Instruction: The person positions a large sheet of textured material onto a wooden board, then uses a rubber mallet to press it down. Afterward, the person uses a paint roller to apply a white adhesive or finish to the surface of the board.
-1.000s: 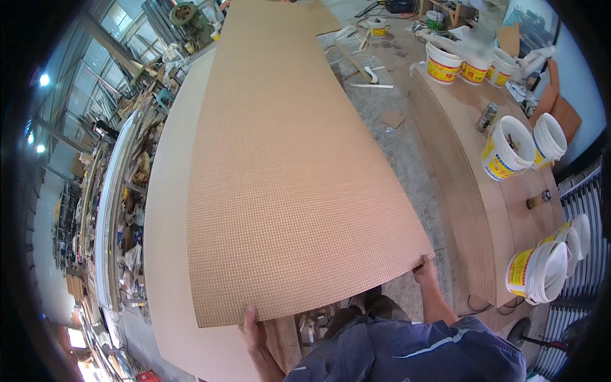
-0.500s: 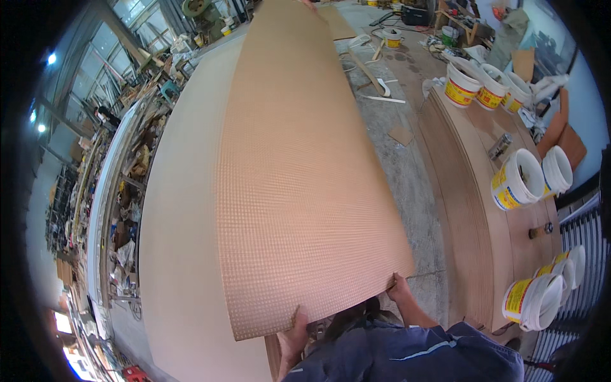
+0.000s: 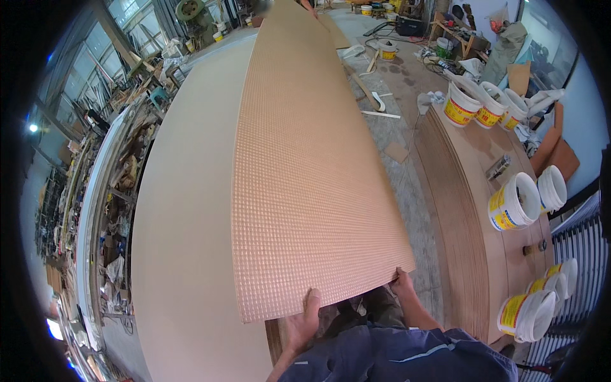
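A long brown board (image 3: 299,191) with a fine grid texture spans the middle of the view, its near edge in my grip. My left hand (image 3: 304,320) holds this edge near its left corner, thumb on top and fingers hidden beneath. At the right corner my right hand (image 3: 401,284) is closed on the edge, thumb also on top. Under and to the left of the board lies a smooth pale panel (image 3: 184,191). Another person's hand (image 3: 310,7) is at the board's far end.
On the right, a stack of wooden boards (image 3: 455,210) bears several white buckets (image 3: 514,202) and a can (image 3: 498,167). Offcuts and a white strip (image 3: 380,115) lie on the concrete floor (image 3: 414,204). A cluttered rack (image 3: 118,210) runs along the left.
The textured board's near left corner has shifted right and up in view, uncovering more of the pale panel. Both my hands keep hold of its edge.
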Available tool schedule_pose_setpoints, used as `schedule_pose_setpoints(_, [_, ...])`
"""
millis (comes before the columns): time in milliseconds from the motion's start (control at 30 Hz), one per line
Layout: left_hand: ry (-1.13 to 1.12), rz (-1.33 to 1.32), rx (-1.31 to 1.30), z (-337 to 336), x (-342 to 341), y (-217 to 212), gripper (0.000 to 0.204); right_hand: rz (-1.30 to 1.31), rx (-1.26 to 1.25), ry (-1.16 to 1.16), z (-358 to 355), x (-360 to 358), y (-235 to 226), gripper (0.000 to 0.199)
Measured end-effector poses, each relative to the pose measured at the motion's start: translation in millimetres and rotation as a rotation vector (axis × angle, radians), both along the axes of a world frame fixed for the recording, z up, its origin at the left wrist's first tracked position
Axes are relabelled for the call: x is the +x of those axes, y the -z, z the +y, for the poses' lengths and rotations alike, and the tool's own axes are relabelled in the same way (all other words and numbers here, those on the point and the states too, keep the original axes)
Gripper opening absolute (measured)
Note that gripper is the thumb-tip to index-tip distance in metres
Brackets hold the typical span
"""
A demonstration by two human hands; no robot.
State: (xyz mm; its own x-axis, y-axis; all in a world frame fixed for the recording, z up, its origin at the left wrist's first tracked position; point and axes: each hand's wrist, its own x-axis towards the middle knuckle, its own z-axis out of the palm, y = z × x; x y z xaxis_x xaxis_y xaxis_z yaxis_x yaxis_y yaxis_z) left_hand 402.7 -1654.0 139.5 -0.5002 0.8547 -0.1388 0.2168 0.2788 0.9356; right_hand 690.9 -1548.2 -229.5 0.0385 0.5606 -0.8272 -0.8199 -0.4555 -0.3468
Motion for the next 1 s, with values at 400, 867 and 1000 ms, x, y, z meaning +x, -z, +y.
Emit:
schedule_pose_setpoints(400, [-0.165, -0.256, -0.178, 157.9, 33.9, -8.7, 0.045, 0.053, -0.100, -0.223, 115.2, 14.0, 127.7, 0.025])
schedule_pose_setpoints(867, [-0.167, -0.302, -0.155, 370.9, 17.7, -3.8, 0.037, 0.253, -0.204, -0.316, 325.9, -87.1, 33.3, 0.031])
schedule_pose_setpoints(1000, [0.059, 0.070, -0.135, 443.4, -10.1, 29.7, 0.031, 0.278, -0.230, -0.331, 401.3, -122.6, 11.2, 0.022])
